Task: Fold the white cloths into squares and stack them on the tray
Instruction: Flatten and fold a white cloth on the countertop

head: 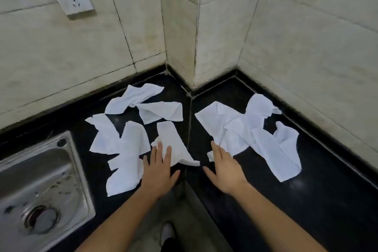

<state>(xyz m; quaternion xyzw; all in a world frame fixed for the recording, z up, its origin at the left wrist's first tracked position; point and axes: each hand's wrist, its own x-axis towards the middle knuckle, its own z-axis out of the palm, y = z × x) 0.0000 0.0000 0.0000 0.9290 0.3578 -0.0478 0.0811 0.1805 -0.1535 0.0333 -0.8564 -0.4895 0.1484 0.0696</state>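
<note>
White cloths [131,149] lie crumpled on the black counter [306,190] in two groups, left and right of the corner seam. The left hand [158,168] is flat, fingers straight and spread, its fingertips resting on the narrow cloth [173,141] just beyond it. That strip runs from far to near-right. The right hand [225,170], also flat and holding nothing, is at the near-left edge of the right heap [245,133]. The left hand looks better placed to start a fold. No tray is in view.
</note>
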